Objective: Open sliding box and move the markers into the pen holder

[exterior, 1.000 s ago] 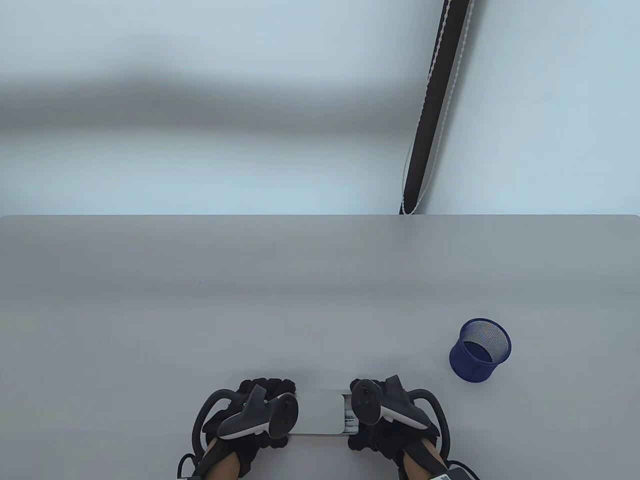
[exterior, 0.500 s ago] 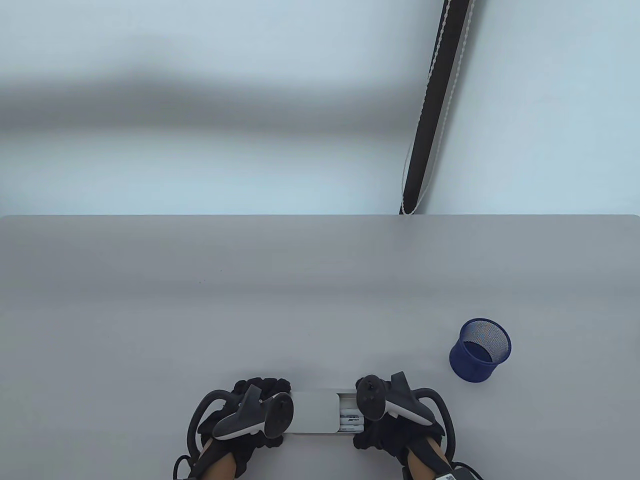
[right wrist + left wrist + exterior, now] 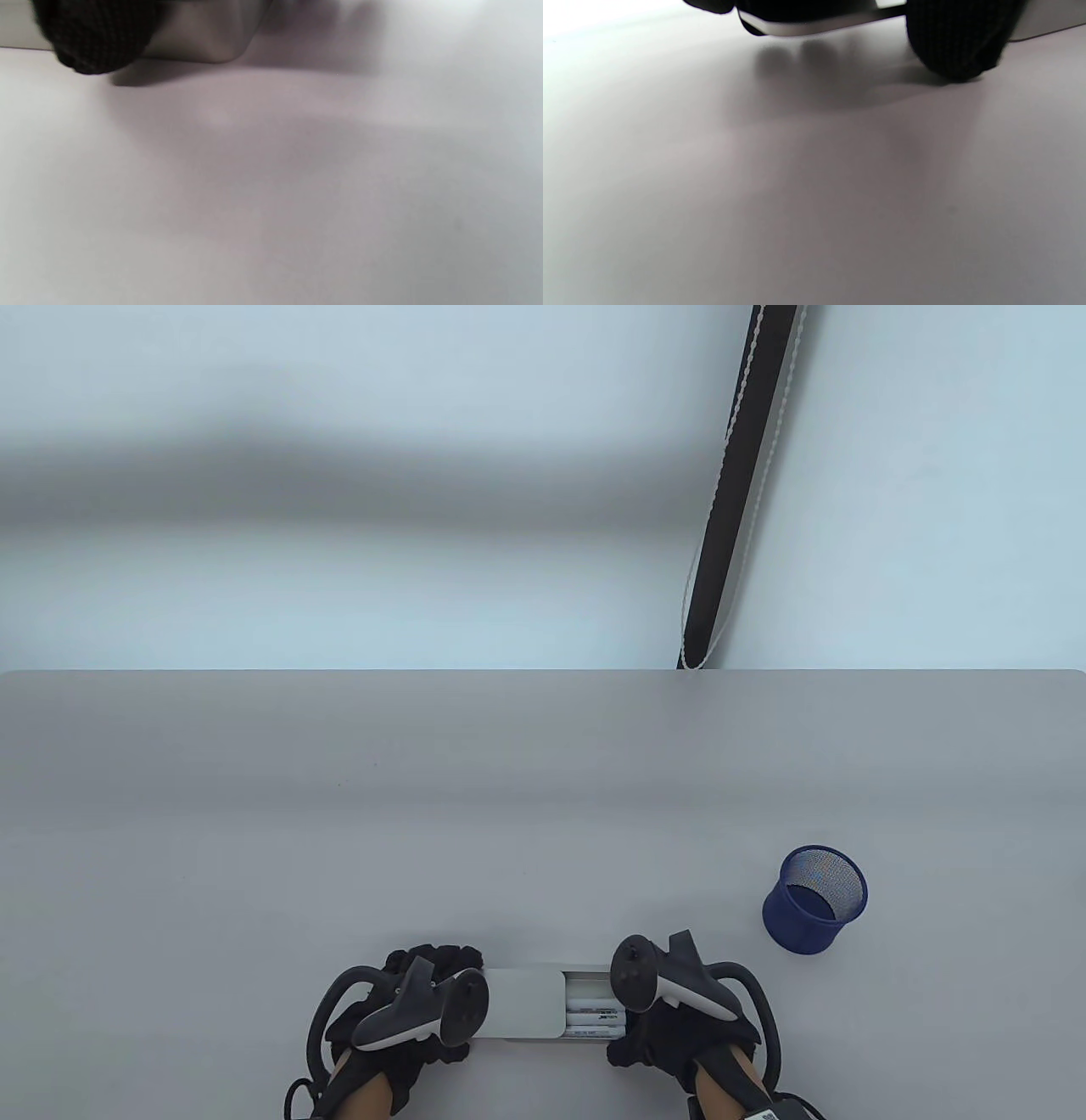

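Observation:
A flat white sliding box lies at the near table edge between both hands. My left hand (image 3: 420,1005) grips the lid (image 3: 524,1003) at its left end; in the left wrist view a gloved thumb (image 3: 956,42) curls against the lid's rim (image 3: 806,29). My right hand (image 3: 670,1010) grips the tray's right end; its thumb (image 3: 95,38) presses the tray's corner (image 3: 199,40). In the gap beside the lid, white markers (image 3: 594,1011) lie side by side. The blue mesh pen holder (image 3: 814,899) stands to the right, apart from both hands.
The grey table (image 3: 475,814) stretches far back to a pale wall. A dark pole with a bead cord (image 3: 734,492) rises behind the table's far edge. The trackers hide most of both hands' fingers.
The lid has slid left with my left hand and the tray right with my right hand. The opening has widened and more of the markers shows.

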`<action>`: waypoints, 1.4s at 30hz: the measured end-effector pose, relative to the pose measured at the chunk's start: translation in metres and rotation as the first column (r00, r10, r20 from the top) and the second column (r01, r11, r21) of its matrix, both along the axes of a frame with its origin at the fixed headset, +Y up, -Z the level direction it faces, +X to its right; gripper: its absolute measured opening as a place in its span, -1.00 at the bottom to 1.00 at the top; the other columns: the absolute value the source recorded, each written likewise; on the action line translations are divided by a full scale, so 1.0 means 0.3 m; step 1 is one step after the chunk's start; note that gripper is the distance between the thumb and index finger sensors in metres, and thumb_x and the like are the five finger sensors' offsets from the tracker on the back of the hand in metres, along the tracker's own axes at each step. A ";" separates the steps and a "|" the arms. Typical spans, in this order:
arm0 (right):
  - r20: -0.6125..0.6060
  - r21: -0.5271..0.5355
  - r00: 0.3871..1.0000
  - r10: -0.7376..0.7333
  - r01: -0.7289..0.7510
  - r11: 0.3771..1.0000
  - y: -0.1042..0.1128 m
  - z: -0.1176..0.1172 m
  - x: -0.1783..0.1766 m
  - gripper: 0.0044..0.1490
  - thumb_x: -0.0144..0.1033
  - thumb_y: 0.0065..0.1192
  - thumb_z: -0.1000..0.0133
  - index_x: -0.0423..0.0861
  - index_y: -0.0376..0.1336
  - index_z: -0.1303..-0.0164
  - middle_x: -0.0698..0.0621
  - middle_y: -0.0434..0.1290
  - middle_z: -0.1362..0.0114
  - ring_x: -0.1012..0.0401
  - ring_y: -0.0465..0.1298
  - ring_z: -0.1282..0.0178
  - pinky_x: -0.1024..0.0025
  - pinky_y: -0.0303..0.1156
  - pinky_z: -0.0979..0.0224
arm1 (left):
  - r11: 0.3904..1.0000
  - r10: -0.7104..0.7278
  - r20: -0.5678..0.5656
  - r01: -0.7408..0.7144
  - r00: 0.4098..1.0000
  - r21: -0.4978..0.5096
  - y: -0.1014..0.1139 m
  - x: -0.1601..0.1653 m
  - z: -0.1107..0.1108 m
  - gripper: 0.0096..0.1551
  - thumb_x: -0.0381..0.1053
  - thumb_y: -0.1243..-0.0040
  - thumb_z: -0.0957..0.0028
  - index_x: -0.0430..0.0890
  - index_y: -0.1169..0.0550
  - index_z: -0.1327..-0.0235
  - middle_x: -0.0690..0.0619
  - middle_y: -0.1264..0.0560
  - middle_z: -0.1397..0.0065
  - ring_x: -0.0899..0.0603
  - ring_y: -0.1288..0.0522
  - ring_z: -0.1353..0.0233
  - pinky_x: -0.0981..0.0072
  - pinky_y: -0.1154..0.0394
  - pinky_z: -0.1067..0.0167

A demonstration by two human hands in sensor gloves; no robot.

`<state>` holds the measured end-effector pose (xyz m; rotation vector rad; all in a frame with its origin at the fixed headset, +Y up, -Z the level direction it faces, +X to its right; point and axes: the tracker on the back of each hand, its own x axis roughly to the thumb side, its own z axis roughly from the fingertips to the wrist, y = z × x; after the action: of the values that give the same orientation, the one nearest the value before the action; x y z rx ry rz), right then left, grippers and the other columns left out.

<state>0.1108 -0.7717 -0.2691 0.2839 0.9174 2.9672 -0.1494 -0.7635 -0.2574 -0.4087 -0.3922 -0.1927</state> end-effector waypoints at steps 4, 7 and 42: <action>-0.005 -0.018 1.000 -0.004 0.004 1.000 0.001 -0.003 0.001 -0.02 0.25 0.10 -0.03 0.13 -0.29 -0.41 -0.02 -0.24 -0.61 -0.06 -0.16 -0.64 -0.14 -0.14 -0.62 | 1.000 -0.006 0.016 0.006 1.000 -0.001 0.006 -0.002 -0.001 -0.06 0.44 -0.04 0.08 0.17 -0.04 -0.52 0.18 -0.11 -0.69 -0.07 -0.23 -0.67 0.09 -0.26 -0.62; -0.003 -0.020 1.000 -0.031 0.030 0.999 0.010 -0.006 0.007 0.00 0.25 0.12 -0.01 0.12 -0.28 -0.43 -0.05 -0.23 -0.62 -0.09 -0.16 -0.64 -0.16 -0.15 -0.62 | 1.000 0.009 0.015 -0.009 1.000 -0.004 0.010 -0.006 -0.002 -0.06 0.44 -0.04 0.07 0.17 -0.05 -0.53 0.17 -0.12 -0.70 -0.07 -0.24 -0.67 0.09 -0.26 -0.62; -0.012 0.518 0.995 0.096 -0.076 0.852 0.009 -0.013 -0.022 -0.39 -0.27 0.49 0.15 0.32 0.30 -0.08 0.16 0.44 -0.31 0.14 0.47 -0.30 0.08 0.35 -0.43 | 1.000 -0.005 0.014 0.005 1.000 0.005 0.011 -0.007 0.001 -0.07 0.43 -0.05 0.06 0.18 -0.05 -0.53 0.19 -0.11 -0.70 -0.07 -0.23 -0.67 0.08 -0.25 -0.62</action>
<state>0.1041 -0.7690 -0.2731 0.3112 0.1038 3.2479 -0.1515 -0.7602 -0.2571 -0.4038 -0.4040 -0.2012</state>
